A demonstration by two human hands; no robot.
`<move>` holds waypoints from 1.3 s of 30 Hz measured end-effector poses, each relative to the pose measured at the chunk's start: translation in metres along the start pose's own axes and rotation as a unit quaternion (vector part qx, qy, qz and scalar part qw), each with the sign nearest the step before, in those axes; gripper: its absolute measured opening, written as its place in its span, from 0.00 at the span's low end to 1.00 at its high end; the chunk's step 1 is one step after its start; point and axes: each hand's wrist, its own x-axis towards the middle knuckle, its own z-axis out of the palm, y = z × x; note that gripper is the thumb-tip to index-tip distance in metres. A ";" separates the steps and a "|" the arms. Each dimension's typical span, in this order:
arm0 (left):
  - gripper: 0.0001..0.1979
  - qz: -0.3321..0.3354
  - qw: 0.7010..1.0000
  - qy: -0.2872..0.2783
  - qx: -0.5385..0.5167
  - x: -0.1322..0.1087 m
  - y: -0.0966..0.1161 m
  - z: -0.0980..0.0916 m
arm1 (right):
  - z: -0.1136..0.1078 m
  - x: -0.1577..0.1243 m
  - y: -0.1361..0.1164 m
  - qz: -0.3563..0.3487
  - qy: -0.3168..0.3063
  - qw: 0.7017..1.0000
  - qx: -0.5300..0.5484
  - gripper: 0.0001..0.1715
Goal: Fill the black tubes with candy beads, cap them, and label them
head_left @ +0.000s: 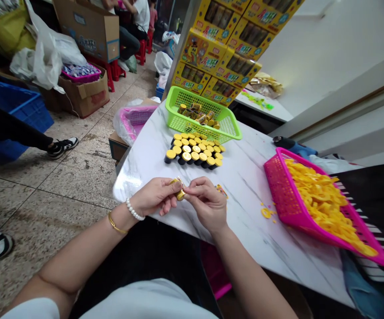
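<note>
My left hand (165, 195) is closed round a small gold-yellow canister (180, 194), held over the near edge of the white marbled table (245, 173). The thumb and fingertips of my right hand (210, 204) are pinched together at the canister's right side; what exactly lies between them is too small to tell. Just beyond my hands stand several short black canisters with yellow caps (195, 150) in close rows. Partly hidden behind my right hand lies a small colourful printed piece (221, 190).
Behind the rows stands a green basket (228, 124) with gold canisters in it. Yellow display boxes (212, 57) are stacked beyond. At right, a pink basket (273, 177) holds yellow plastic pieces (318, 199). Another person's shoe (62, 147) and a blue crate (29, 106) are at left.
</note>
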 end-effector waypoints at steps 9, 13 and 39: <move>0.36 0.005 1.000 0.013 -0.001 0.001 -0.002 -0.001 | -0.015 0.039 -0.003 0.004 -0.024 0.996 -0.082 0.08; 0.45 0.009 0.999 0.033 0.018 -0.002 -0.001 0.001 | -0.049 0.112 -0.004 -0.040 0.066 0.984 -0.163 0.22; 0.14 0.218 0.950 0.152 0.161 0.011 -0.033 0.045 | -0.038 -0.019 -0.015 -0.099 0.081 0.959 -0.252 0.03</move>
